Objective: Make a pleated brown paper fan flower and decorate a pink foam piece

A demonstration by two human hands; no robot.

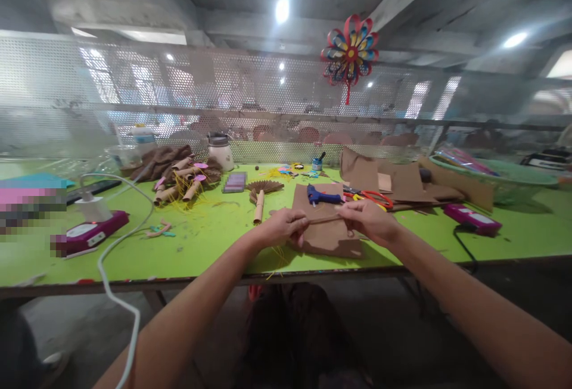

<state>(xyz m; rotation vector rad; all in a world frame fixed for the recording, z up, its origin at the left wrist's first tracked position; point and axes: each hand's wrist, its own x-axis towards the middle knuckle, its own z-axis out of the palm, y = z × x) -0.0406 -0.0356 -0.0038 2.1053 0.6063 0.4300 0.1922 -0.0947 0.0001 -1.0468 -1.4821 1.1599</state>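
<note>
A thin brown paper strip (324, 219) stretches between my two hands above the table's front edge. My left hand (288, 226) pinches its left end, with yellow strands hanging below the fingers. Its right end is pinched by my right hand (364, 220). Beneath the strip lies a sheet of brown cardboard (330, 243). Just beyond my hands, a blue glue gun (324, 196) rests on the cardboard. Red-handled scissors (378, 197) lie behind my right hand. Left of my left hand is a rolled paper tube with a pleated brown fan (264, 189).
Several paper tubes with yellow strands (190, 180) are piled at the left. Purple power strips stand at left (93, 231) and right (472, 219); a white cable (107, 270) drops over the front edge. Folded brown paper (402, 177) and a green basket (513, 174) are at the right.
</note>
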